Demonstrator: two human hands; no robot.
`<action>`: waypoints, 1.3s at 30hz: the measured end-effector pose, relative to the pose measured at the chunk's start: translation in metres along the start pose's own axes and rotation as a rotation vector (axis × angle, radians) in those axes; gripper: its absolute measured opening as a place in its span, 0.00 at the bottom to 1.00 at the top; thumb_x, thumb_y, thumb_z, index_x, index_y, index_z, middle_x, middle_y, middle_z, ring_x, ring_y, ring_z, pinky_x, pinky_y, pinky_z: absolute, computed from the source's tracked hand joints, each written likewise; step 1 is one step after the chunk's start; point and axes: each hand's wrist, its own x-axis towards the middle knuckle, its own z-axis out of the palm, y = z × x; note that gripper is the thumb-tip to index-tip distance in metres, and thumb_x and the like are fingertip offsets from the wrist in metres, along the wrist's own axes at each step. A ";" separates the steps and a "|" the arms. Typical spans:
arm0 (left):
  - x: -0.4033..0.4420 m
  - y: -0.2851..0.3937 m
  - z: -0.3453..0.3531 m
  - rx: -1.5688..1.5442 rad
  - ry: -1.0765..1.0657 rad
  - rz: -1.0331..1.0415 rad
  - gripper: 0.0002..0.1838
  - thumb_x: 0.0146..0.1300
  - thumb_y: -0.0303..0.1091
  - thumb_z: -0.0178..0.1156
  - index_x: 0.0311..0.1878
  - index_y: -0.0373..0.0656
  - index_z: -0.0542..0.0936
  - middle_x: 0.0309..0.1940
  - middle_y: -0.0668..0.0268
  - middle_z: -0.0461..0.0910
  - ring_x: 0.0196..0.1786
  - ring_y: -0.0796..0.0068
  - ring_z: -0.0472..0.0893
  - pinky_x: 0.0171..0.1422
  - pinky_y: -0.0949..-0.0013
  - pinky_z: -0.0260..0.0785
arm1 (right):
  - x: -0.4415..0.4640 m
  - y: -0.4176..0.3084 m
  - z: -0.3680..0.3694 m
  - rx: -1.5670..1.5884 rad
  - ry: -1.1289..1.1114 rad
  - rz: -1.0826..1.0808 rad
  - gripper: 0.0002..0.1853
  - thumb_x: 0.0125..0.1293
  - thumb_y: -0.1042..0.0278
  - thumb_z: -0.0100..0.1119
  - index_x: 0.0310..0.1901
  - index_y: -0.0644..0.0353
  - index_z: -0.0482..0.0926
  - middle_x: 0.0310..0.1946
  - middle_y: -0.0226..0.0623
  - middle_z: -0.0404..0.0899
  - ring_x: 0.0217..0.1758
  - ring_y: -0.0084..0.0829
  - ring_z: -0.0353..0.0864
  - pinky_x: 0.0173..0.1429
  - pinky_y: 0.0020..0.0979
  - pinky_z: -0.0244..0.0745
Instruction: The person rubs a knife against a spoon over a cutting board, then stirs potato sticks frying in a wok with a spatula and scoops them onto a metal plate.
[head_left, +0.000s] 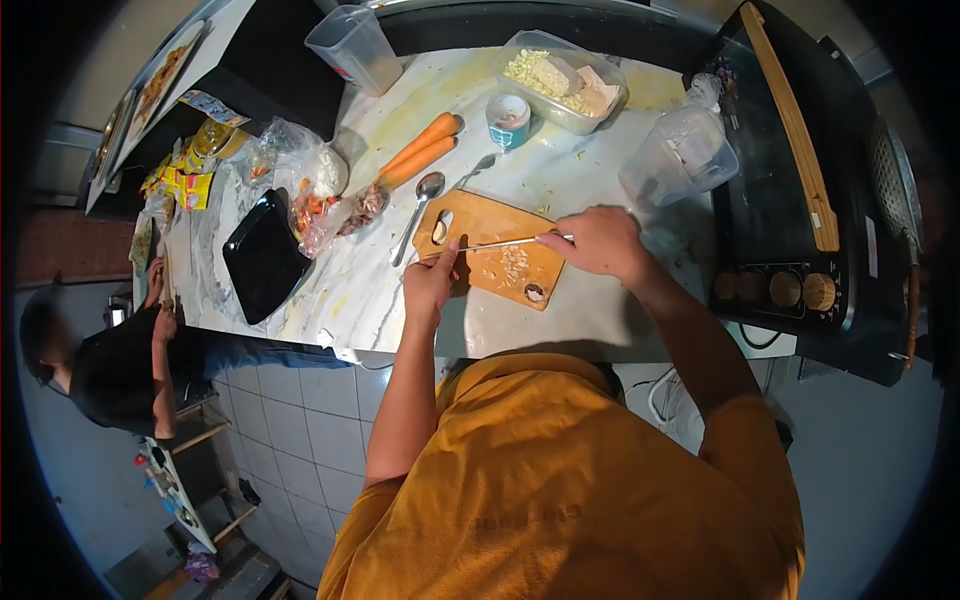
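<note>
A wooden cutting board (pixel 480 215) lies on the marble counter in front of me. My right hand (pixel 600 242) is closed on the handle of a knife (pixel 495 243), whose blade reaches left across the board. At the blade's left end, the fingers of my left hand (pixel 432 285) are pressed together; whether they grip the blade or a small piece is too small to tell. Chopped pale bits (pixel 514 266) lie on the board below the blade. A pale clove (pixel 440 231) is by the board's handle slot. A metal spoon (pixel 428 187) rests left of the board.
Carrots (pixel 420 155), plastic bags (pixel 325 175) and a black tray (pixel 265 257) are to the left. Behind stand a small tub (pixel 508 121) and a food container (pixel 560 82). A clear pitcher (pixel 682 155) and a black oven (pixel 800 220) are at right. Another person (pixel 115 370) works at far left.
</note>
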 end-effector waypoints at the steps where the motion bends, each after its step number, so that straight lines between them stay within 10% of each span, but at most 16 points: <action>1: -0.001 0.001 0.000 0.004 0.001 -0.006 0.31 0.60 0.58 0.66 0.13 0.40 0.75 0.10 0.70 0.69 0.15 0.80 0.66 0.22 0.73 0.56 | 0.002 0.000 -0.004 0.013 -0.005 -0.011 0.27 0.68 0.38 0.48 0.31 0.53 0.85 0.26 0.42 0.83 0.34 0.47 0.82 0.44 0.46 0.75; 39: 0.003 0.012 0.001 0.084 0.040 0.018 0.27 0.59 0.53 0.69 0.16 0.39 0.76 0.13 0.69 0.72 0.16 0.81 0.67 0.22 0.74 0.57 | 0.020 0.011 0.002 -0.014 -0.138 0.016 0.26 0.70 0.36 0.43 0.39 0.45 0.86 0.32 0.41 0.84 0.40 0.46 0.83 0.47 0.42 0.77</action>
